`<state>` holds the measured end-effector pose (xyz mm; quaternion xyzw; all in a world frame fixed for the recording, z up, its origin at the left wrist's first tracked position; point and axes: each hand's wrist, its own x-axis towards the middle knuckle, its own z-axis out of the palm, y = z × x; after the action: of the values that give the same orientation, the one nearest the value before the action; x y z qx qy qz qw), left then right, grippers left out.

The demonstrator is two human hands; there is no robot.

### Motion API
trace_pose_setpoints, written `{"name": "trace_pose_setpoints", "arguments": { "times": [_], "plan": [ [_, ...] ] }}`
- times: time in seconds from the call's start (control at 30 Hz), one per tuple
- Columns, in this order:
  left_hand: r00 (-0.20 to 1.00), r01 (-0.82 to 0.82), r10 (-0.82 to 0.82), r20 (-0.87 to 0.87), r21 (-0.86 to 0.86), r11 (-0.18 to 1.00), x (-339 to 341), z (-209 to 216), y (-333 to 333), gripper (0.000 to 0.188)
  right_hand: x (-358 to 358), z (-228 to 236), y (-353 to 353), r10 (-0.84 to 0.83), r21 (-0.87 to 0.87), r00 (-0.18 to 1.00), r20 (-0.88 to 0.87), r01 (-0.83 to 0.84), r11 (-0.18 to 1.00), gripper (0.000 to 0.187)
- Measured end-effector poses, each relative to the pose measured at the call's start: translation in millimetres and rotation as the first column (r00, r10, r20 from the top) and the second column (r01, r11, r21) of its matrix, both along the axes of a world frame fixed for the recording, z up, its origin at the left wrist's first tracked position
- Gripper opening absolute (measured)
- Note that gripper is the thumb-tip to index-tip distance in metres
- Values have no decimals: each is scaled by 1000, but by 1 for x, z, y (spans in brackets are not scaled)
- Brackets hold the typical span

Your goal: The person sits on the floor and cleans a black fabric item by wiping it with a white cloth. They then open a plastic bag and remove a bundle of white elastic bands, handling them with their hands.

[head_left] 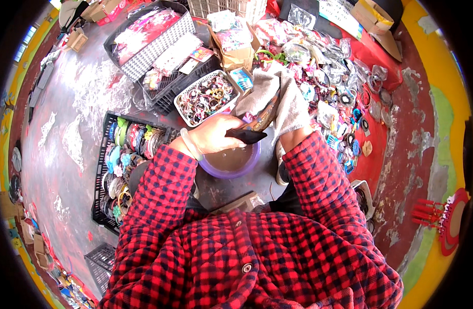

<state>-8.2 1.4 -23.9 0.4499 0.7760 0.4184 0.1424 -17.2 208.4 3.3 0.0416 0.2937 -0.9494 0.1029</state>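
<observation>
Fingers (231, 122) of the left hand (211, 135) are nearly closed, thumb below and the others above, pinching the left end of a dark curved piece (266, 117). The right hand's fingers are covered by cloth; from my remote station I cannot tell how far they are bent.

Proceeding left to right, I record a black crate (96, 190) on the floor, packed with rows of colourful headbands (124, 157). The left hand comes next, a pale band around its wrist. Just beyond it stands a white basket (183, 115) full of assorted hair ties (208, 96). Below the grip sits a purple basin (230, 174), its interior brown; I cannot confirm whether that is liquid.

The piece is held above the basin's far edge. Its plain black end lies at the left fingertips, and its patterned brown length slants up and right, away from them, between folds of a grey cloth (293, 105). The right hand (297, 138) is beneath this cloth, only its lower part exposed. Further right, I note a heap of bagged accessories (331, 92) on a red sheet (374, 141).
</observation>
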Motion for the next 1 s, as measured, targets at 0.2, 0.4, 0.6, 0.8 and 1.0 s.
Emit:
{"name": "trace_pose_setpoints", "arguments": {
  "times": [0.2, 0.4, 0.6, 0.8, 1.0],
  "plan": [
    [615, -230, -174, 769, 386, 893, 11, 19, -1, 33, -11, -15, 13, 57, 17, 992, -115, -56, 998, 35],
    [521, -460, -298, 800, 556, 692, 10, 24, -3, 33, -26, -34, 19, 28, 27, 981, -190, -24, 999, 47],
    [516, -518, -402, 756, 650, 556, 0, 15, -12, 36, -19, 3, 5, -374, 177, 915, 151, 348, 921, 53],
    [454, -719, -388, 802, 587, 373, -2, 11, -9, 39, -23, -18, 8, -293, 264, 955, -52, 296, 918, 44],
    [522, -736, -298, 799, 599, 316, -6, 2, -8, 42, -18, 0, -4, -306, 218, 949, 76, 284, 934, 40]
  ]
}}
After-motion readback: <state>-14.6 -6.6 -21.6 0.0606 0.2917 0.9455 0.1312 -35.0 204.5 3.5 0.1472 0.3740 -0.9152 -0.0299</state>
